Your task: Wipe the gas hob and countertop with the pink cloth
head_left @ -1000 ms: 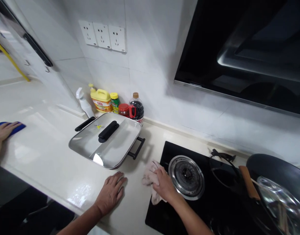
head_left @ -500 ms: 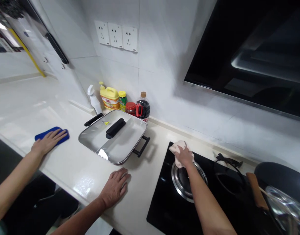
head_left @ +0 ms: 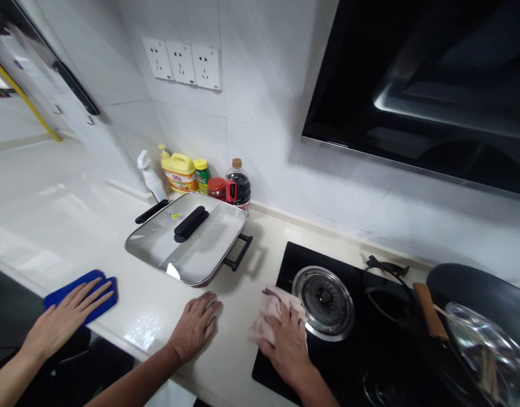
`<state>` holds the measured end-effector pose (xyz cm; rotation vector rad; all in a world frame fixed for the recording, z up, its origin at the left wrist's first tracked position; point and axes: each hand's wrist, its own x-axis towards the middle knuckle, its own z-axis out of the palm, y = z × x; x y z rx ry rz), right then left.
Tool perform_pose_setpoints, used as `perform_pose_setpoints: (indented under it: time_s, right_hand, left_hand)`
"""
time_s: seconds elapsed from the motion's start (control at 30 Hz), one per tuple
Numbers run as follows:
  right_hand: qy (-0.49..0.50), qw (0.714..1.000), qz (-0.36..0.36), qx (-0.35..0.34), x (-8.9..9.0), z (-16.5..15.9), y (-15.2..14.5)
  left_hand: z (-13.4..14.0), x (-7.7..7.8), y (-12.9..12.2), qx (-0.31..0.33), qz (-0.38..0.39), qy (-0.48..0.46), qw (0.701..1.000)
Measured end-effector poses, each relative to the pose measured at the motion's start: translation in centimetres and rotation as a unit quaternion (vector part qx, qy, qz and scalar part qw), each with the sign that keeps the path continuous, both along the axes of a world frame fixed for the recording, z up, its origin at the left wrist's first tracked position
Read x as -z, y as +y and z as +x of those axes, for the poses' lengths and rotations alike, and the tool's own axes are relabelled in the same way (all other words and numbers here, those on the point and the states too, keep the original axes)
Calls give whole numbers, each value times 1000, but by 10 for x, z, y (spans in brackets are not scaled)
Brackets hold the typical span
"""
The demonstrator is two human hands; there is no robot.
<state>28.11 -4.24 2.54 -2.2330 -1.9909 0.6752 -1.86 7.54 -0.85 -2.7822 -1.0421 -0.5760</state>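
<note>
My right hand (head_left: 289, 345) presses a pale pink cloth (head_left: 271, 308) down across the left edge of the black gas cooktop (head_left: 328, 373), partly over the counter. Its fingers spread over the fabric, just left of the round metal burner (head_left: 323, 299). My left hand (head_left: 195, 325) rests flat and open on the white countertop (head_left: 226, 350), holding nothing. Just beyond it stands a rectangular pan with a glass lid (head_left: 217, 243) and a black lid handle (head_left: 191, 224).
At left, another person's hand (head_left: 76, 305) lies on a blue cloth (head_left: 103, 308) near the counter edge. Behind the pan stand a spray bottle (head_left: 152, 175), a yellow jug (head_left: 179, 169) and a dark bottle (head_left: 241, 183). A wok (head_left: 476, 288) sits at right; a range hood (head_left: 412, 85) hangs above.
My right hand has drawn the cloth from the burner's far side toward me and left, onto the cooktop's edge. The other person's blue cloth has moved nearer the counter edge. My left hand stays put.
</note>
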Motion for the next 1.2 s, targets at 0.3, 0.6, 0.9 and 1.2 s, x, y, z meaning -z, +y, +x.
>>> perform_pose_setpoints:
  time_s: [0.3, 0.6, 0.9, 1.2]
  right_hand:
    - [35, 997, -44, -49, 33, 21, -63]
    - [-10, 993, 85, -77, 4, 48, 111]
    - [-38, 995, 85, 38, 21, 175, 211]
    - [-76, 984, 79, 143, 21, 282, 144]
  left_hand:
    - [-1, 4, -1, -11, -31, -14, 999]
    - [0, 0, -2, -4, -14, -16, 1000]
    - [-2, 2, -2, -10, -37, -16, 999]
    - [-5, 10, 4, -3, -23, -24, 999]
